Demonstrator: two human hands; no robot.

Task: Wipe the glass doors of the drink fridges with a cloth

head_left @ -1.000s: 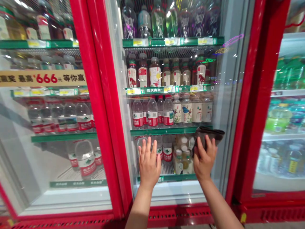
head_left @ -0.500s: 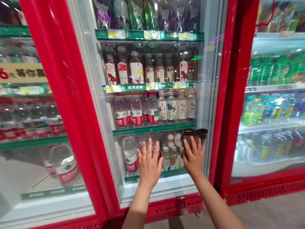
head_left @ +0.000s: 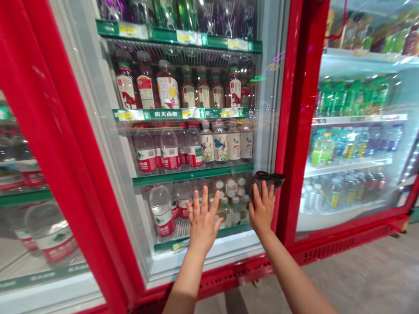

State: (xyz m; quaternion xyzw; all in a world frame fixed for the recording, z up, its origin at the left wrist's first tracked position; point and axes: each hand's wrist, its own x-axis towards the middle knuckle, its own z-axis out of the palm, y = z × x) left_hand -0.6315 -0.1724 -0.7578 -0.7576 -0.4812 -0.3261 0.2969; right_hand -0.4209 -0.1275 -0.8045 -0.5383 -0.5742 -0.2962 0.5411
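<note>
In the head view, my right hand (head_left: pixel 262 210) lies with fingers outstretched over a dark brown cloth (head_left: pixel 269 178), keeping it up against the right side of a glass fridge door. The cloth's folded upper edge sticks out above my fingertips and overlaps the door's red frame (head_left: pixel 283 144). My left hand (head_left: pixel 203 222) is open and spread, facing the same door lower down the middle. Whether its palm touches the glass I cannot tell. Behind the pane, a large water bottle (head_left: pixel 162 213) stands left of my left hand, and several white-capped bottles (head_left: pixel 234 209) show between the hands.
Shelves inside hold red-labelled water bottles (head_left: pixel 170 150) and tea bottles (head_left: pixel 167 87). Another red fridge with lit shelves (head_left: pixel 353 168) stands to the right, and a further glass door (head_left: pixel 39 244) is at the left. Grey floor (head_left: pixel 369 270) shows at the lower right.
The fridge has shifted left in view, and both hands have moved right relative to the door. The cloth now reaches over the right red frame. My left hand's fingers are spread wider.
</note>
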